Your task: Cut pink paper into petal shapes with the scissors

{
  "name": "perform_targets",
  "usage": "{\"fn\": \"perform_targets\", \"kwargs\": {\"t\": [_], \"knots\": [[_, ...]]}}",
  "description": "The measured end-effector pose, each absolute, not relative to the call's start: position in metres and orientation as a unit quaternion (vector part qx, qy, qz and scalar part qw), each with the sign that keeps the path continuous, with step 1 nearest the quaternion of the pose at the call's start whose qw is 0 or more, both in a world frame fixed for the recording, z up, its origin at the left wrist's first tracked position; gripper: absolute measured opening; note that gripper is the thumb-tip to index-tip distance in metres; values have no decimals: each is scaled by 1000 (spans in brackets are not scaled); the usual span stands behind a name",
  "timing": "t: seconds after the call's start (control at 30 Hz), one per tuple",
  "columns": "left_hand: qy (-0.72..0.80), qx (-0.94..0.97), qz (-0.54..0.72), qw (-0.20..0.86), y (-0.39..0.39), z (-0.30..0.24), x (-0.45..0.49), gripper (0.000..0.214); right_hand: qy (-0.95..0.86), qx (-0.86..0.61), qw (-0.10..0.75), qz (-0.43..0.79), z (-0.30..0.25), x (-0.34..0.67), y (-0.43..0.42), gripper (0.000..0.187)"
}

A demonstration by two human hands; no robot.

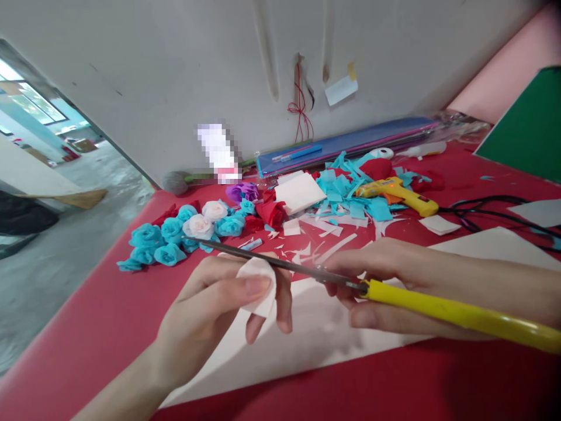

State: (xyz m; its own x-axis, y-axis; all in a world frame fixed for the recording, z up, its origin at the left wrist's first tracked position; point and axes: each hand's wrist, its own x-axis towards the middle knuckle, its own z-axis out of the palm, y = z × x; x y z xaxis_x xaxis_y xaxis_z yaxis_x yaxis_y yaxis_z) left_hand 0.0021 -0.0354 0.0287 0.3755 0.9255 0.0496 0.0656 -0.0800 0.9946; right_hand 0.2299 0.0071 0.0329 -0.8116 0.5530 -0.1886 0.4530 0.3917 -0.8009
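Note:
My left hand pinches a small rounded piece of white paper between thumb and fingers, the other fingers showing behind it. My right hand holds a pair of scissors with yellow-coated handles, seen edge-on. Their long dark blades point left and cross the top of the paper, over my left fingers. Whether the blades are apart cannot be seen from this side. Beneath both hands lies a large white sheet on the red table.
Blue paper roses and white paper roses cluster at the left. Behind my hands are a stack of white squares, blue scraps and a yellow glue gun with a black cord. A lit phone leans against the wall.

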Motion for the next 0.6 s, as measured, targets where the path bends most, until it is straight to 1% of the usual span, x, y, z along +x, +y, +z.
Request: {"fn": "perform_targets", "kwargs": {"t": [0.2, 0.33, 0.43, 0.53, 0.6], "knots": [[395, 630, 387, 545, -33, 30, 5, 38, -838, -298, 54, 453, 31, 231, 7, 20], [396, 634, 381, 544, -32, 29, 4, 37, -841, -302, 61, 444, 33, 226, 7, 20], [399, 638, 374, 542, -32, 28, 2, 37, -835, -291, 71, 461, 33, 224, 9, 19], [401, 657, 372, 519, -32, 28, 0, 39, -816, -288, 95, 492, 32, 223, 12, 25], [399, 662, 371, 515, -32, 29, 0, 40, -803, -322, 100, 492, 33, 222, 14, 26]]}}
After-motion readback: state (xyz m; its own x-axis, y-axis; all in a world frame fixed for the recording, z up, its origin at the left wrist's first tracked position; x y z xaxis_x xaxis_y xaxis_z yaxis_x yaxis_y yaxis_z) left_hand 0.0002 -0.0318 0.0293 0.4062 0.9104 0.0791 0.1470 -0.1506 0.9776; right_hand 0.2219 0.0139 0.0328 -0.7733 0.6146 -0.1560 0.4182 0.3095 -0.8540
